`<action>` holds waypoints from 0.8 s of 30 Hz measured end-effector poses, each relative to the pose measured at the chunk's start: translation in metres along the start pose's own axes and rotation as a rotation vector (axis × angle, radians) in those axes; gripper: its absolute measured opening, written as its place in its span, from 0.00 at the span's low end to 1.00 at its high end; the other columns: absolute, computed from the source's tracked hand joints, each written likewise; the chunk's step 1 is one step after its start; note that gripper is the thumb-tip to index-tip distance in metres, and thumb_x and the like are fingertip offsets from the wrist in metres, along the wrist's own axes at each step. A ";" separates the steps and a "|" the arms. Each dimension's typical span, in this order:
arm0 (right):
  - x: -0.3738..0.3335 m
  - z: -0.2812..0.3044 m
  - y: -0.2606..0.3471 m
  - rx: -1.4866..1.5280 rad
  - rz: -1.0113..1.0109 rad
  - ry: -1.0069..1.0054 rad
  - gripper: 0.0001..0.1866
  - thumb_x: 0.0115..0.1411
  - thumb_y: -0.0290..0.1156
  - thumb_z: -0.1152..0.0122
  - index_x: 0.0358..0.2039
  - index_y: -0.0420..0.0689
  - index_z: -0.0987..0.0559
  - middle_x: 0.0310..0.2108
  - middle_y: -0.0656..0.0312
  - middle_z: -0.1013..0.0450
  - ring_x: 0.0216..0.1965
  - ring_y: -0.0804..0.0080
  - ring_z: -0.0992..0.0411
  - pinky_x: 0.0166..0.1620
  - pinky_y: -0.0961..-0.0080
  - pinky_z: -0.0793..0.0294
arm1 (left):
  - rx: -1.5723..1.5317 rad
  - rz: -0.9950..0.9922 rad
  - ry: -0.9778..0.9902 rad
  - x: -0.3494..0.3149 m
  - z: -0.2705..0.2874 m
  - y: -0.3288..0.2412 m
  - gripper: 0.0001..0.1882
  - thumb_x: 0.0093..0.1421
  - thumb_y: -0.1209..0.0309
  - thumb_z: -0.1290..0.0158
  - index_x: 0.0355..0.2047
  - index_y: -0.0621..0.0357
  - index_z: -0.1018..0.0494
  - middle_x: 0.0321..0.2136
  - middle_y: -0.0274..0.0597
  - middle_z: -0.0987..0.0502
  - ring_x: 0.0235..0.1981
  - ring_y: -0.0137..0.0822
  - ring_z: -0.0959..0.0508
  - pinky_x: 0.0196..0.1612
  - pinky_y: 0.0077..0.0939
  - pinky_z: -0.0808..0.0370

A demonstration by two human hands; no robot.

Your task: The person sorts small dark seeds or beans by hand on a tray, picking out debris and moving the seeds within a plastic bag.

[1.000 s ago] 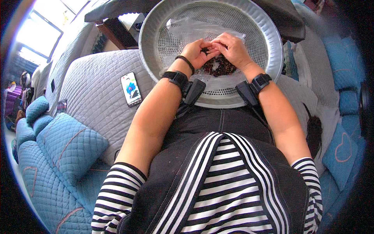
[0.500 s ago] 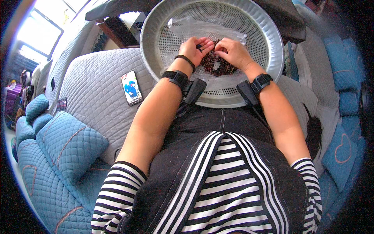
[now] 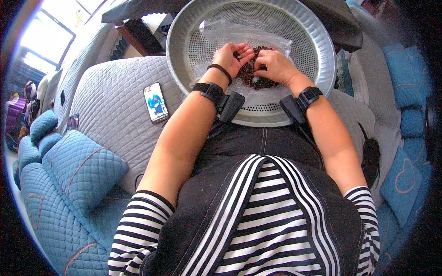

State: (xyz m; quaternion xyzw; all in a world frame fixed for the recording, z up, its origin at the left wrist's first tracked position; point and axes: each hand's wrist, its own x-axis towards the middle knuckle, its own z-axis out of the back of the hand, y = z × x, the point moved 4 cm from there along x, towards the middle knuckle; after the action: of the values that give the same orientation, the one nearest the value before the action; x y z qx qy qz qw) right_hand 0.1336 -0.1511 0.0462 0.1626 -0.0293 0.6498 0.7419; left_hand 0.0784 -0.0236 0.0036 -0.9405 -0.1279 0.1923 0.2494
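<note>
A round perforated metal tray (image 3: 317,41) rests on my lap. A clear plastic sheet (image 3: 221,30) lies in it with a small heap of dark red beans (image 3: 253,76) on top. My left hand (image 3: 231,57) lies palm up at the left edge of the heap, fingers curled over a few beans. My right hand (image 3: 275,66) rests palm down on the heap's right side, fingertips in the beans. Both wrists carry black strapped devices.
A smartphone (image 3: 155,102) lies face up on the grey quilted sofa cover (image 3: 110,106) to my left. Blue quilted cushions (image 3: 78,170) sit at lower left and more blue cushions (image 3: 405,175) on the right. A dark wooden table (image 3: 138,32) stands beyond the tray.
My hands have drawn closer over the beans; the left has turned more palm up, and the right fingers shifted slightly across the heap.
</note>
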 end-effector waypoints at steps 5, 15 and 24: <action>-0.002 0.001 0.002 0.019 0.024 -0.035 0.09 0.41 0.33 0.36 0.23 0.44 0.25 0.27 0.60 0.32 0.33 0.61 0.31 0.37 0.68 0.32 | 0.019 0.011 0.007 0.003 0.000 0.000 0.16 0.60 0.70 0.68 0.37 0.73 0.38 0.35 0.56 0.32 0.41 0.51 0.30 0.48 0.45 0.31; -0.007 0.006 0.000 0.061 0.017 -0.073 0.10 0.41 0.31 0.36 0.23 0.42 0.25 0.27 0.59 0.32 0.32 0.61 0.31 0.36 0.70 0.32 | 0.066 0.069 0.035 -0.020 -0.016 -0.006 0.16 0.60 0.70 0.68 0.37 0.74 0.38 0.35 0.58 0.32 0.40 0.52 0.30 0.47 0.45 0.30; -0.016 0.004 -0.008 0.064 -0.023 -0.025 0.08 0.40 0.30 0.36 0.22 0.43 0.25 0.26 0.59 0.32 0.32 0.62 0.31 0.35 0.70 0.32 | 0.096 0.088 0.039 -0.003 -0.014 0.014 0.14 0.59 0.70 0.66 0.35 0.72 0.37 0.32 0.56 0.31 0.37 0.50 0.29 0.45 0.42 0.29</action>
State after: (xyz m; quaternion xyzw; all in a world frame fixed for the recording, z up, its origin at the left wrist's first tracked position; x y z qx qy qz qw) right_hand 0.1394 -0.1679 0.0446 0.1948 -0.0159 0.6397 0.7433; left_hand 0.0837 -0.0426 0.0087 -0.9357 -0.0722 0.1906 0.2878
